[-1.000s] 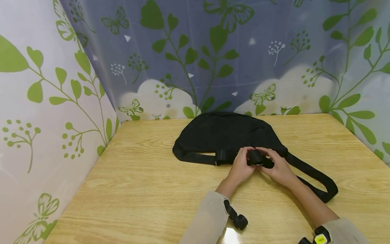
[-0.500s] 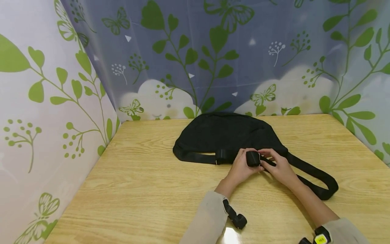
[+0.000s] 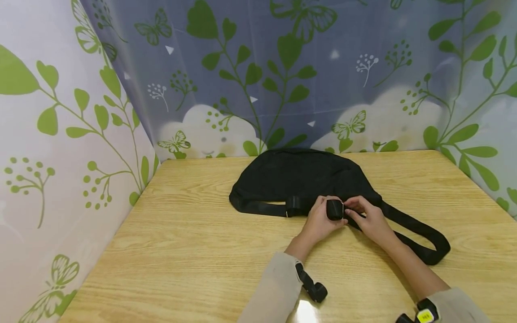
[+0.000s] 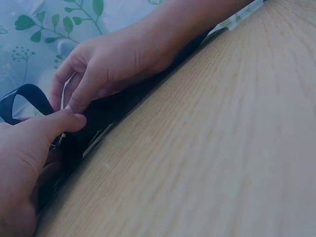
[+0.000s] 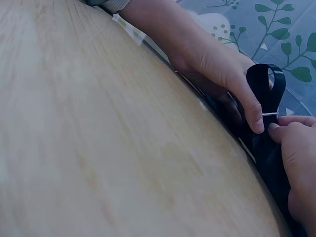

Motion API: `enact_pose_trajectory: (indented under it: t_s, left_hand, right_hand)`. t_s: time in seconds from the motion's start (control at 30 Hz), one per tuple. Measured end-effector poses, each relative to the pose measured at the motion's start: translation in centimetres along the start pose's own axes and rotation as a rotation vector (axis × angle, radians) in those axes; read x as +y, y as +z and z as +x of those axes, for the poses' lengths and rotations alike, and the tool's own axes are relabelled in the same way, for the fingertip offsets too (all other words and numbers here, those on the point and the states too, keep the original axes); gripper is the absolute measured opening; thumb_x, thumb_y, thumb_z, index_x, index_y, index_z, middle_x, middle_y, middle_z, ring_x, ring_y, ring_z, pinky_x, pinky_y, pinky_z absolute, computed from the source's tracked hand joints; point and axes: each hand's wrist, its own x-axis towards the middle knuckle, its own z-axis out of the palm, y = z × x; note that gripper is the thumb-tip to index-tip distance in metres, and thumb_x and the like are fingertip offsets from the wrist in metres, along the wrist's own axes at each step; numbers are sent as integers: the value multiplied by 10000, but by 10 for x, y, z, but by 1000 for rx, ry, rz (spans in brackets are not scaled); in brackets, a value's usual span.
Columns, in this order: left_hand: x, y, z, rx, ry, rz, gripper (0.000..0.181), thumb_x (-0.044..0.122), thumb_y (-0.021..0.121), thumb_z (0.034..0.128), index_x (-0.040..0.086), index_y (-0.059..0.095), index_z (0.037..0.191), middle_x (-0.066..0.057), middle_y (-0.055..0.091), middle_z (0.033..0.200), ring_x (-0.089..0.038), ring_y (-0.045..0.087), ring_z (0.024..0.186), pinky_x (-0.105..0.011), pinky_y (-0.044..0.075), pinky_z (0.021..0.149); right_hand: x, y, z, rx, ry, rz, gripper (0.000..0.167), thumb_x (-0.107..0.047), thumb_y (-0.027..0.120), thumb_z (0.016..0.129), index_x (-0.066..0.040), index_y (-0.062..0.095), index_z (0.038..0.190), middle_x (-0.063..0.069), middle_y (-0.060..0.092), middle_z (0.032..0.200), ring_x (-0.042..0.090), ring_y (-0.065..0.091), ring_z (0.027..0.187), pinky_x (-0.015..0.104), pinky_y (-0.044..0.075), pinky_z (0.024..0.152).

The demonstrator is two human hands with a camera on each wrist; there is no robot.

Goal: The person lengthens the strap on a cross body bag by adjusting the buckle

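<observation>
A black fabric bag point(image 3: 299, 172), apparently a waist bag, lies flat near the back of the table with its long strap point(image 3: 420, 231) looped out to the right. At the bag's front edge, my left hand point(image 3: 319, 224) grips a folded loop of the strap just beside a thin metal slider point(image 5: 270, 114). From the other side of that slider, my right hand point(image 3: 374, 226) pinches the strap between thumb and fingers. In the right wrist view the strap loop point(image 5: 277, 91) bulges up above the slider. Fingers partly hide the slider in the left wrist view.
A second rolled strap loop point(image 3: 295, 205) with its own metal edge lies left of my hands. The wooden table point(image 3: 181, 251) meets a leaf-patterned cloth backdrop point(image 3: 242, 89) behind the bag. Both beige sleeves carry black wrist bands point(image 3: 311, 283).
The strap loop has turned, so its metal slider has gone from the near side to the right side. My right hand has shifted slightly right. The bag has stayed put.
</observation>
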Motion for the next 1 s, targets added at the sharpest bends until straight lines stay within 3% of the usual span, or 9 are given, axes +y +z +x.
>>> enact_pose_trajectory:
  t_s: [0.1, 0.23, 0.37, 0.47, 0.63, 0.73, 0.9, 1.0]
  left_hand:
    - [0, 0, 0, 17, 1, 20, 478, 188, 803, 713, 144, 551, 1117, 4, 488, 1029, -90, 485, 917, -178, 403, 817]
    - [0, 0, 0, 50, -45, 23, 469, 190, 797, 716, 169, 545, 1110, 20, 478, 998, -88, 498, 863, -179, 415, 757]
    - [2, 0, 0, 64, -100, 5, 466, 190, 788, 724, 185, 540, 1119, 27, 468, 985, -93, 487, 811, -178, 409, 683]
    - [2, 0, 0, 54, -112, -1, 464, 184, 785, 727, 191, 543, 1123, 26, 470, 993, -94, 484, 807, -179, 408, 674]
    - [2, -1, -1, 27, -114, -5, 467, 184, 780, 741, 196, 540, 1140, 15, 474, 1030, -106, 502, 843, -197, 427, 708]
    - [3, -1, -1, 12, -114, -10, 470, 178, 781, 741, 195, 539, 1144, 10, 474, 1035, -116, 510, 859, -208, 434, 724]
    - [3, -1, -1, 9, -109, -12, 464, 178, 787, 734, 187, 543, 1128, 11, 473, 1020, -119, 508, 841, -208, 430, 716]
    - [3, 0, -1, 17, -105, -9, 465, 178, 786, 733, 184, 540, 1127, 16, 472, 1019, -111, 501, 830, -199, 425, 706]
  right_hand:
    - [0, 0, 1, 11, -26, -24, 247, 110, 652, 781, -9, 574, 983, 49, 620, 854, 126, 587, 759, 131, 422, 683]
    - [1, -1, 1, 36, -33, -138, 232, 101, 674, 764, -28, 585, 936, 61, 618, 833, 190, 579, 744, 255, 453, 650]
    - [2, -3, -1, 61, 16, -265, 217, 72, 691, 760, -58, 592, 903, 77, 624, 830, 237, 538, 736, 378, 422, 604]
    - [1, -5, -2, 55, 63, -291, 209, 46, 685, 780, -70, 596, 929, 93, 630, 869, 264, 534, 762, 417, 417, 607]
    - [1, -4, -2, -45, 83, -157, 299, 25, 643, 828, -35, 536, 1100, 160, 600, 1044, 324, 547, 971, 492, 407, 805]
    - [-1, -2, -1, -72, 70, -60, 318, 13, 632, 844, -27, 515, 1137, 152, 591, 1082, 293, 542, 1023, 385, 391, 890]
    - [-3, -2, 0, -6, 31, -37, 229, 58, 636, 823, -33, 582, 1027, 73, 617, 959, 196, 571, 893, 163, 383, 800]
    - [-2, -2, 1, 24, 23, -72, 218, 97, 640, 799, -28, 600, 973, 78, 622, 909, 220, 584, 850, 255, 424, 762]
